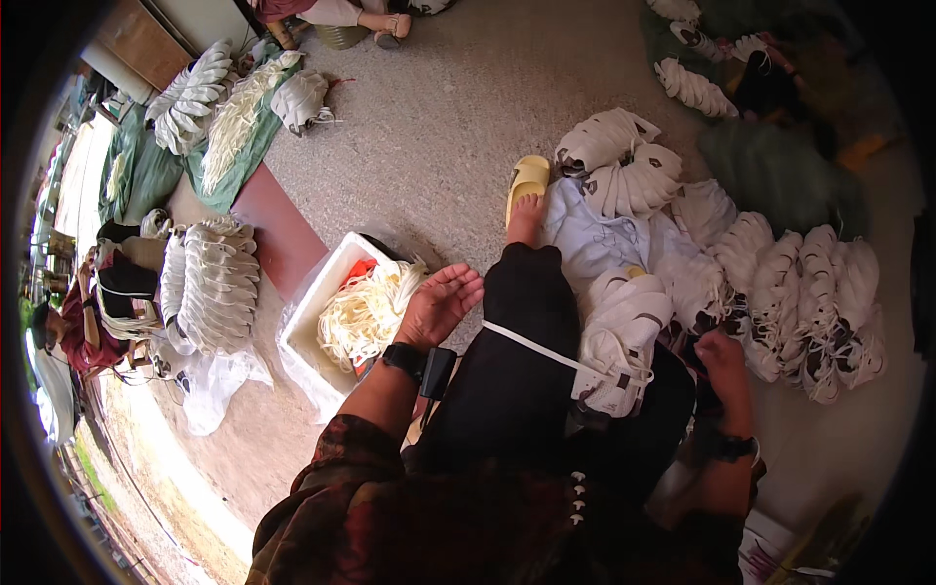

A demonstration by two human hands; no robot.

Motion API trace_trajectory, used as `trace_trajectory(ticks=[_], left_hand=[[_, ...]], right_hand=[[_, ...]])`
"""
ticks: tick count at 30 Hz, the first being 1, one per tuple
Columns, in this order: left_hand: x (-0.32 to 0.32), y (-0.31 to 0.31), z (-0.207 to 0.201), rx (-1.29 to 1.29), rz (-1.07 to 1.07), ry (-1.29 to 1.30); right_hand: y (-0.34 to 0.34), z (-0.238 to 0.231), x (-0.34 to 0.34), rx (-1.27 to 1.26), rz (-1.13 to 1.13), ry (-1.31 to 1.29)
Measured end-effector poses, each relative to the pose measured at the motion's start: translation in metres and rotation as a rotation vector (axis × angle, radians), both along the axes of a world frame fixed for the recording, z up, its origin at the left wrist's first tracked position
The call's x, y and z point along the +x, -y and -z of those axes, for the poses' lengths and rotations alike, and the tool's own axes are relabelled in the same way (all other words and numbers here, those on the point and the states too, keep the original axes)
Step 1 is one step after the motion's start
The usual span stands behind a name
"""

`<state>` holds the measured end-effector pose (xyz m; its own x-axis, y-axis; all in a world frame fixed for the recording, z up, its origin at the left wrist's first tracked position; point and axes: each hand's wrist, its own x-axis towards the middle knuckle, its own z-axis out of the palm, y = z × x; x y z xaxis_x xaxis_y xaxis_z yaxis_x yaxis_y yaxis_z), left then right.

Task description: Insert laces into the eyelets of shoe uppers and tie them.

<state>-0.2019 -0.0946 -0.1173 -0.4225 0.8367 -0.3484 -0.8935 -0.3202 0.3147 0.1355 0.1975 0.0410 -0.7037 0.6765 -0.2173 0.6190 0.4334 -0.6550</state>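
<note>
A white shoe upper lies on my lap, toe pointing away. From it a flat white shoelace runs left across my dark trouser leg. My left hand hovers beside my left thigh, palm turned inward, fingers loosely bent and partly apart, with nothing visible in them. Just left of it, cream shoelaces are heaped in a white foam box. My right hand is right of the upper, near the bundled uppers, its fingers curled in; what they hold, if anything, is hidden.
Bundles of white shoe uppers line the floor on my right, with more uppers ahead. A stack of uppers stands at the left by a seated person. Laces cover a green sheet beyond. Another person's foot shows far ahead.
</note>
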Motion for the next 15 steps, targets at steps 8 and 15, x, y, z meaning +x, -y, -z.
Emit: trace_trajectory(ticks=[8,15], left_hand=[[0.045,0.013,-0.065,0.150,0.123,-0.230],[0.069,0.045,-0.077,-0.083,0.135,-0.405]], right_hand=[[0.087,0.004,0.018,0.065,-0.034,-0.176],[0.114,0.005,0.035,0.206,-0.051,-0.246]])
